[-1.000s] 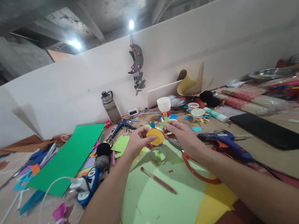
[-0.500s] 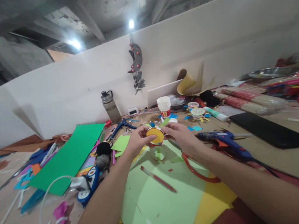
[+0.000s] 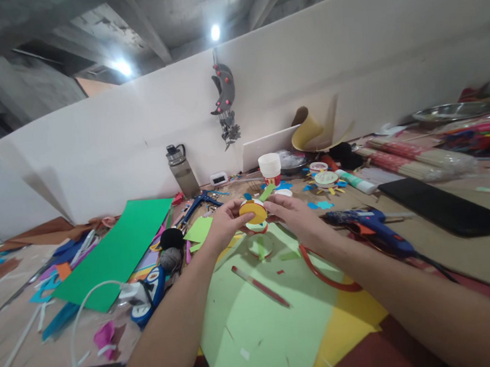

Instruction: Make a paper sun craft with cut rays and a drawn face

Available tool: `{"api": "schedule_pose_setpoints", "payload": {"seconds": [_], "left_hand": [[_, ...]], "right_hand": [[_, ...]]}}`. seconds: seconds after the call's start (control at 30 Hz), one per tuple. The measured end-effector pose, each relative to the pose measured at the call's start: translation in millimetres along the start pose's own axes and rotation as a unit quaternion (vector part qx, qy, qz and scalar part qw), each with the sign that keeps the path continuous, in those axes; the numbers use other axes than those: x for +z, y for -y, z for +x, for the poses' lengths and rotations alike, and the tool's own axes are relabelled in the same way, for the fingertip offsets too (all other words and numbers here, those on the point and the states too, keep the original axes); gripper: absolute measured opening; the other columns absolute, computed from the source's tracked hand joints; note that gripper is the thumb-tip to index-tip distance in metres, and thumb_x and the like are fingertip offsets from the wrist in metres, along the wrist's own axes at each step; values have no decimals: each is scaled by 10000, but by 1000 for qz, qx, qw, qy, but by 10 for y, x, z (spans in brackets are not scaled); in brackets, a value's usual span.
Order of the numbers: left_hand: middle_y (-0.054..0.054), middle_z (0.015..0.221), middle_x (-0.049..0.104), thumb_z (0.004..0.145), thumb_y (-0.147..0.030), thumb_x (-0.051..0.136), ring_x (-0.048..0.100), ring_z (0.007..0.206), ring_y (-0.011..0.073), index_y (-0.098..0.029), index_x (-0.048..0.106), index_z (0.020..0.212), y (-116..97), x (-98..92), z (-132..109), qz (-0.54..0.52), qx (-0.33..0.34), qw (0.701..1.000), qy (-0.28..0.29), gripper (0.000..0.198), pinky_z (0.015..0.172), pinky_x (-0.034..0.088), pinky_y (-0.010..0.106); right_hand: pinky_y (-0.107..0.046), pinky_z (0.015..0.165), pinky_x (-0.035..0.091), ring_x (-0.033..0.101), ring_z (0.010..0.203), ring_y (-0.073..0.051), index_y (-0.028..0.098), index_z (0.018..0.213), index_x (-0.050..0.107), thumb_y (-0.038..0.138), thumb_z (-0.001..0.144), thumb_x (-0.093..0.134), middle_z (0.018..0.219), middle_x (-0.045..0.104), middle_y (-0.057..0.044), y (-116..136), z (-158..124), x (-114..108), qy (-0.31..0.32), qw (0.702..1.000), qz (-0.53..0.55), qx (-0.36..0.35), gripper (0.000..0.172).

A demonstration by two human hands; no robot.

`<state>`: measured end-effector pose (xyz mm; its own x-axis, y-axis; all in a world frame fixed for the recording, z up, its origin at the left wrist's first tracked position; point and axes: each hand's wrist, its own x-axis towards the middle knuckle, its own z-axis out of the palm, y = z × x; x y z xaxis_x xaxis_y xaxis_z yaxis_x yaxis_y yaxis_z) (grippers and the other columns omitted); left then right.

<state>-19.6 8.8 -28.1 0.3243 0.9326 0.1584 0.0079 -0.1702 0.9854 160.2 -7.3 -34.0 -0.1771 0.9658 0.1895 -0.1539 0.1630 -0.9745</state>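
Observation:
My left hand [image 3: 230, 221] grips a round yellow paper disc [image 3: 252, 212] with a red and white rim, its thumb across the face. A blue tip and a light green paper strip [image 3: 268, 192] stick up behind the disc. My right hand [image 3: 287, 211] is closed at the disc's right edge, fingertips by the green strip; whether it pinches strip or disc is hard to tell. Just below lies a pale round piece [image 3: 259, 245] with a green strip on it. A red pen [image 3: 260, 287] rests on the light green sheet [image 3: 256, 329], and a red curved handle [image 3: 326, 276] sits under my right forearm.
To the right are a blue glue gun [image 3: 373, 230] and a black slab [image 3: 448, 206]. Stacked paper cups [image 3: 270, 169] and a water bottle [image 3: 183, 171] stand at the back. A green sheet [image 3: 117, 253], yarn balls [image 3: 171, 240] and a power strip [image 3: 150, 295] lie left.
The disc has tilted and moved slightly up in my hands, and more of its red rim and a pale round part beneath it show. The view has shifted slightly.

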Motion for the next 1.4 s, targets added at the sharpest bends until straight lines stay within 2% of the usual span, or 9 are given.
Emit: {"api": "schedule_pose_setpoints", "payload": {"seconds": [0.17,0.27,0.77,1.0,1.1,1.2,1.3,1.37,1.4], "left_hand": [[74,916,677,634,-372,772,657,741,173,-135,549,993,23,-13,18,-12,10,1000,-7,484,533,565,263],[75,894,676,638,-370,771,655,729,165,-124,557,977,48,-36,34,-17,20,1000,-9,470,540,563,257],[52,843,689,610,-284,805,653,699,145,-128,593,900,66,-60,68,-59,61,996,-14,391,624,572,290],[50,834,693,605,-281,805,651,698,153,-132,594,890,61,-59,63,-55,73,995,-30,384,596,558,286],[22,784,682,577,-270,816,627,641,131,-147,599,847,71,-63,78,-43,112,992,-50,368,567,539,269],[32,855,680,613,-244,791,639,750,141,-164,621,837,75,-79,95,17,204,975,-83,292,677,544,291],[58,950,668,700,-201,723,631,918,168,-182,643,868,60,-93,91,127,315,934,-107,187,834,515,348],[65,967,664,735,-176,691,621,961,180,-189,646,882,40,-92,76,204,361,902,-122,155,877,495,379],[68,971,665,745,-164,679,618,972,184,-191,645,884,31,-89,68,238,376,886,-130,145,888,490,388]], "right_hand": [[-335,807,485,603,888,-181,205,882,694,485,769,627,951,674,-40,-10,9,-20,23,999,-21,-8,310],[-345,810,487,597,900,-188,205,910,697,482,762,637,1004,672,-51,1,5,-25,2,999,-29,-15,320],[-313,784,447,583,915,-202,177,930,639,456,820,548,1022,645,-70,127,-31,-37,24,978,-186,-95,313],[-321,794,456,591,919,-200,161,1015,623,468,820,558,1047,645,-74,17,4,-42,28,981,-162,-103,369],[-327,790,469,607,909,-202,176,1045,619,469,831,547,1003,663,-63,69,-9,-55,29,982,-155,-104,371],[-341,797,480,619,915,-206,200,1101,605,454,849,522,1025,672,-64,202,-101,-141,-5,976,-190,-103,367],[-357,827,479,614,932,-212,207,1106,590,431,862,505,1108,646,-85,308,-291,-360,-79,934,-314,-147,342],[-384,861,459,594,964,-238,196,1071,594,426,876,478,1089,640,-102,319,-455,-570,-124,866,-449,-183,323],[-406,873,446,580,978,-260,185,1051,595,423,882,460,1062,638,-115,304,-540,-684,-147,815,-525,-194,321]]}}
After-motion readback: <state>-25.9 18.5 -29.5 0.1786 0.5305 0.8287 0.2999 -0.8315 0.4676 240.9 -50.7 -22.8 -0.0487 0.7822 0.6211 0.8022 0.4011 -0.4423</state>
